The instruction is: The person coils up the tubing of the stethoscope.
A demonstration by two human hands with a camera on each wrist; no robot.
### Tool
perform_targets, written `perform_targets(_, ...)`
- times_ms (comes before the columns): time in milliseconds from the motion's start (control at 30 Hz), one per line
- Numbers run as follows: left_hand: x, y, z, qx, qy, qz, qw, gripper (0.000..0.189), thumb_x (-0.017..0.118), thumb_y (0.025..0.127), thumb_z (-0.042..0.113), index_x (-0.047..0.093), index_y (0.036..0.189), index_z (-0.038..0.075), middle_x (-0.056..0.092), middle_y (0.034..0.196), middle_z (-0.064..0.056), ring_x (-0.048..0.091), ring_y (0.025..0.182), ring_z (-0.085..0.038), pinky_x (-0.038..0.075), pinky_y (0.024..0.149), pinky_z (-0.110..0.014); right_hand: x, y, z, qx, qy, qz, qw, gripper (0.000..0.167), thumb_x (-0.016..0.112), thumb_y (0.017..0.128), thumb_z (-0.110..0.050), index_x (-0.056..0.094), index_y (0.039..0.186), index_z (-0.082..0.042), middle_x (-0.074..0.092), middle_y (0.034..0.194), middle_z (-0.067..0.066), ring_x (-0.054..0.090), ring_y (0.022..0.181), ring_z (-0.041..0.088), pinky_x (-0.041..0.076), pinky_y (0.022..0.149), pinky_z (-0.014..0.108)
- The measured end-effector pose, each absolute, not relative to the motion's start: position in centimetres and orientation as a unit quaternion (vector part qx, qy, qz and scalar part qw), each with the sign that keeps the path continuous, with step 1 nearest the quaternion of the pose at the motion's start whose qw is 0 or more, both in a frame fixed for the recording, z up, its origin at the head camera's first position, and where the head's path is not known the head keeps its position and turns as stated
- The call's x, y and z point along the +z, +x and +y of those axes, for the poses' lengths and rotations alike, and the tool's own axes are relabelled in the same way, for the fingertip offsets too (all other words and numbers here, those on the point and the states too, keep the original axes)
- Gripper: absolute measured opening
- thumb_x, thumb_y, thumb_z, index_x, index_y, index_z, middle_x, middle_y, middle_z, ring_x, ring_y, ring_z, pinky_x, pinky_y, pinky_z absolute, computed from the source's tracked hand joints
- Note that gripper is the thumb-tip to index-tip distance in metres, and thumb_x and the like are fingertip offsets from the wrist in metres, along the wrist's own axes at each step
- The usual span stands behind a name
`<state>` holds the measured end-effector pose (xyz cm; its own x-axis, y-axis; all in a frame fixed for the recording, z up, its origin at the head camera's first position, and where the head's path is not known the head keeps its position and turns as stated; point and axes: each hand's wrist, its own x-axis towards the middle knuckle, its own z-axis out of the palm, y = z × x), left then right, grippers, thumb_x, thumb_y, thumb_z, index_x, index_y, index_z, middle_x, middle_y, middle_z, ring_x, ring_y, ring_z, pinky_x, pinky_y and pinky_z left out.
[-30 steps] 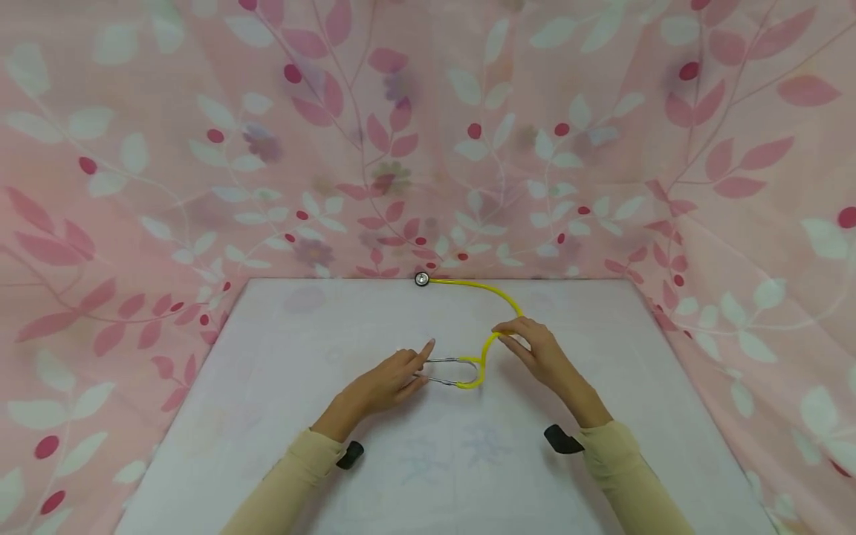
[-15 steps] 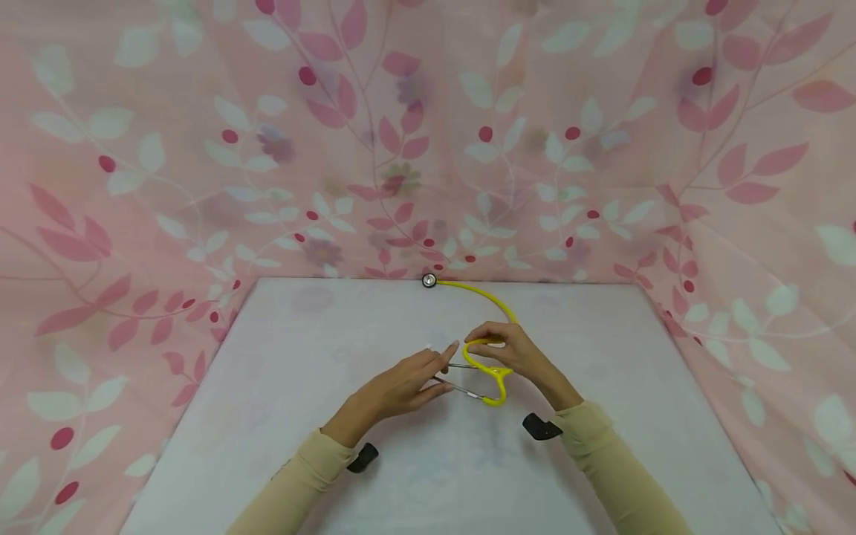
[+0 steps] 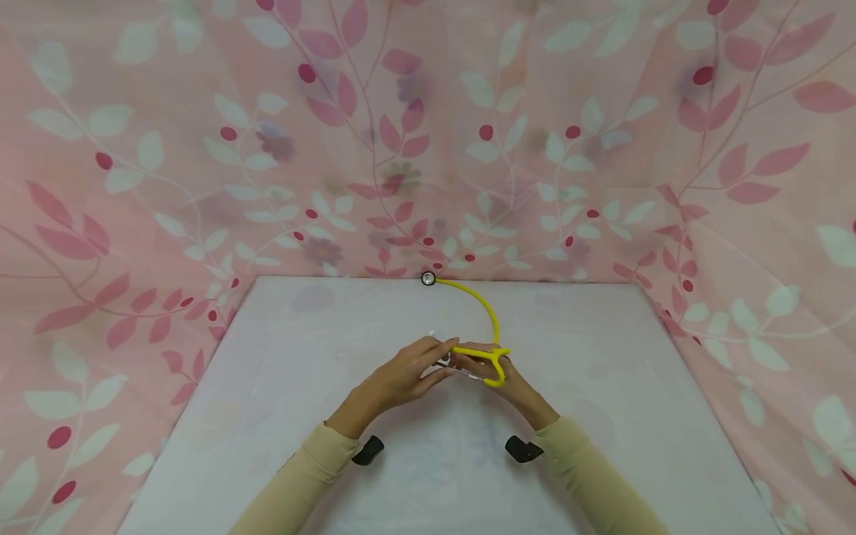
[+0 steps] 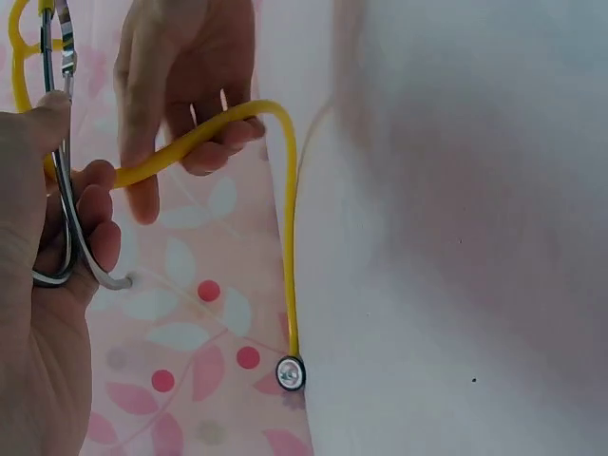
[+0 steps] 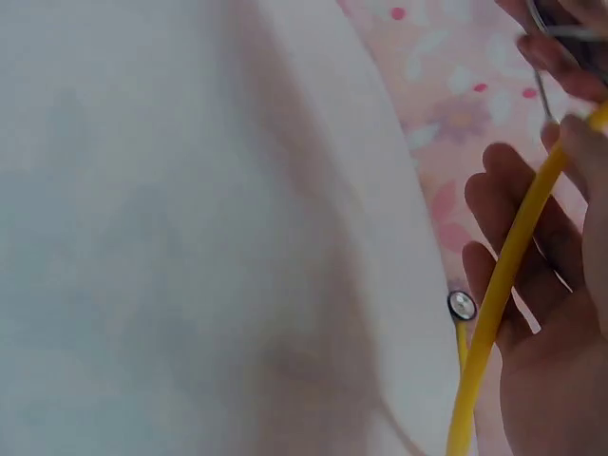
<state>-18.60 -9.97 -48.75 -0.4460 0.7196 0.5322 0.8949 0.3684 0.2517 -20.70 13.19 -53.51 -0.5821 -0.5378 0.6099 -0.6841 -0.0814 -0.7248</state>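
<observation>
A stethoscope with yellow tubing point(image 3: 487, 303) is held between my two hands. My left hand point(image 3: 401, 377) grips its metal ear tubes point(image 4: 63, 161), thumb on one side and fingers curled on the other. The right hand point(image 3: 520, 392) pinches the yellow tubing near the thumb, and the tube runs across its fingers in the right wrist view. In the head view, the yellow Y-shaped fork point(image 3: 497, 358) lies in front of the right hand, hiding part of it. The round chest piece point(image 3: 428, 279) sits at the table's far edge.
A white-covered table point(image 3: 281, 334) lies under the hands. Pink leaf-patterned cloth point(image 3: 428, 148) rises behind it and along both sides. Dark wrist-worn devices point(image 3: 523, 449) hang below both sleeves.
My right hand has moved left with the tubing, close against the left hand. The tubing has been folded back toward the ear tubes. The chest piece stays at the far edge.
</observation>
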Motion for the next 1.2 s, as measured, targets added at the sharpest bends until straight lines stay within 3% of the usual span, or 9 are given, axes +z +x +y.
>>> perform_targets(100, -49.3, -19.1, -10.3, -0.256, -0.486, -0.815, 0.187, 0.058, 0.068, 0.093, 0.024, 0.048, 0.144, 0.005, 0.062, 0.110, -0.007, 0.059, 0.095, -0.011, 0.052, 0.096, -0.030, -54.5, -19.9, 12.8, 0.500, 0.425, -0.744, 0.125, 0.037, 0.061, 0.096, -0.014, 0.061, 0.128, 0.005, 0.069, 0.110, 0.025, 0.070, 0.100, 0.018, 0.055, 0.082, 0.018)
perform_targets(233, -50.0, -19.5, -10.9, -0.252, -0.468, -0.827, 0.182, 0.059, 0.068, 0.093, 0.021, 0.046, 0.146, 0.006, 0.060, 0.110, -0.007, 0.058, 0.096, -0.011, 0.050, 0.100, -0.035, -55.0, -18.4, 12.4, 0.469, 0.363, -0.800, 0.088, 0.047, 0.070, 0.086, 0.003, 0.060, 0.131, 0.001, 0.067, 0.123, 0.019, 0.066, 0.110, 0.025, 0.056, 0.087, 0.027)
perform_targets(300, -50.3, -19.6, -11.2, -0.253, -0.456, -0.836, 0.172, 0.058, 0.065, 0.095, 0.022, 0.045, 0.147, 0.007, 0.059, 0.110, -0.006, 0.057, 0.097, -0.012, 0.051, 0.094, -0.030, -55.3, -17.8, 12.4, 0.414, 0.361, -0.830, 0.099, 0.046, 0.070, 0.085, 0.005, 0.063, 0.130, -0.001, 0.072, 0.113, 0.012, 0.068, 0.100, 0.020, 0.056, 0.084, 0.028)
perform_targets(433, -50.7, -19.7, -11.6, -0.249, -0.435, -0.853, 0.148, 0.058, 0.062, 0.097, 0.021, 0.041, 0.150, 0.010, 0.056, 0.110, -0.003, 0.054, 0.096, -0.010, 0.051, 0.084, -0.021, -55.3, -16.6, 12.5, 0.305, 0.377, -0.861, 0.154, 0.044, 0.073, 0.084, -0.001, 0.065, 0.127, -0.004, 0.073, 0.092, 0.004, 0.062, 0.075, 0.010, 0.054, 0.070, 0.027)
perform_targets(500, -50.7, -19.7, -11.6, -0.244, -0.431, -0.857, 0.138, 0.058, 0.061, 0.098, 0.019, 0.039, 0.151, 0.011, 0.055, 0.110, -0.003, 0.052, 0.095, -0.010, 0.050, 0.083, -0.019, -55.2, -16.2, 12.6, 0.290, 0.378, -0.863, 0.166, 0.047, 0.075, 0.083, -0.003, 0.064, 0.129, -0.007, 0.072, 0.088, 0.003, 0.060, 0.071, 0.008, 0.052, 0.067, 0.026)
perform_targets(600, -50.8, -19.7, -11.6, -0.241, -0.434, -0.858, 0.135, 0.059, 0.063, 0.097, 0.016, 0.039, 0.151, 0.009, 0.055, 0.109, -0.003, 0.052, 0.094, -0.010, 0.050, 0.082, -0.019, -54.8, -15.7, 12.7, 0.272, 0.373, -0.867, 0.189, 0.050, 0.077, 0.081, -0.003, 0.064, 0.129, -0.008, 0.072, 0.089, 0.004, 0.063, 0.074, 0.012, 0.053, 0.066, 0.028)
perform_targets(767, -50.7, -19.9, -11.6, -0.248, -0.427, -0.858, 0.142, 0.059, 0.066, 0.094, 0.011, 0.043, 0.148, 0.008, 0.056, 0.109, -0.004, 0.052, 0.092, -0.010, 0.051, 0.079, -0.020, -53.7, -14.8, 12.7, 0.255, 0.353, -0.885, 0.166, 0.047, 0.076, 0.084, -0.007, 0.064, 0.130, -0.011, 0.070, 0.090, 0.001, 0.063, 0.076, 0.011, 0.053, 0.066, 0.028)
perform_targets(933, -50.8, -20.1, -11.7, -0.240, -0.416, -0.864, 0.150, 0.057, 0.066, 0.094, 0.011, 0.046, 0.147, 0.008, 0.057, 0.107, -0.004, 0.053, 0.092, -0.011, 0.049, 0.101, -0.037, -52.7, -14.2, 12.5, 0.263, 0.355, -0.885, 0.143, 0.042, 0.074, 0.086, -0.009, 0.066, 0.127, -0.011, 0.067, 0.088, -0.002, 0.061, 0.072, 0.010, 0.052, 0.065, 0.024)
perform_targets(1200, -50.9, -20.1, -11.4, -0.243, -0.394, -0.875, 0.146, 0.055, 0.065, 0.094, 0.008, 0.048, 0.145, 0.009, 0.059, 0.106, -0.006, 0.056, 0.092, -0.014, 0.047, 0.105, -0.042, -51.0, -13.4, 12.0, 0.286, 0.348, -0.887, 0.098, 0.037, 0.077, 0.085, -0.017, 0.070, 0.121, -0.011, 0.067, 0.084, -0.005, 0.060, 0.070, 0.005, 0.047, 0.062, 0.015)
